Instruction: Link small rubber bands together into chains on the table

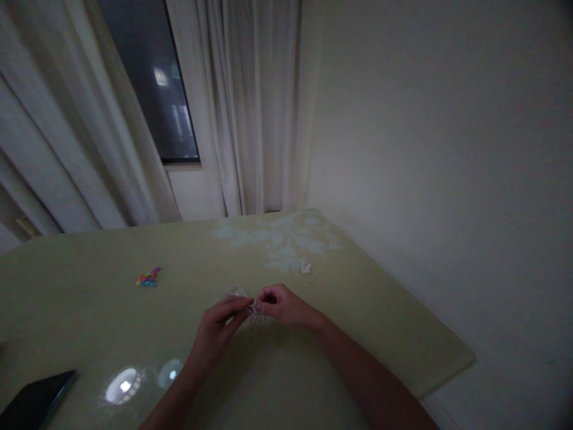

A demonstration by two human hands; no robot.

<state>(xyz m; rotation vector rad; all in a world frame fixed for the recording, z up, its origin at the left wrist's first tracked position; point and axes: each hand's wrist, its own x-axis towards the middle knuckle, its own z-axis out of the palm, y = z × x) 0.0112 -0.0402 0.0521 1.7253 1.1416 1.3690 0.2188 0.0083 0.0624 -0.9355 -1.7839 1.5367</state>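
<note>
My left hand [221,322] reaches in over the middle of the table, its thumb and fingers pinched together. Facing it, my right hand [282,306] is also closed in a pinch, with the fingertips of both hands almost meeting. Between them is a small, pale, partly see-through thing [255,308]; its kind is too small and dim to make out. Both hands appear to grip it. Beyond my right hand lies a small white piece [306,269]. Farther left sits a little pile of brightly coloured small pieces [147,278].
The pale green table [385,334] has a white leaf pattern [286,236] towards its far corner. A flat black object [38,399] lies at the near left, beside lamp reflections. A wall [430,179] borders the right side; curtains [255,107] and a dark window [154,77] stand behind.
</note>
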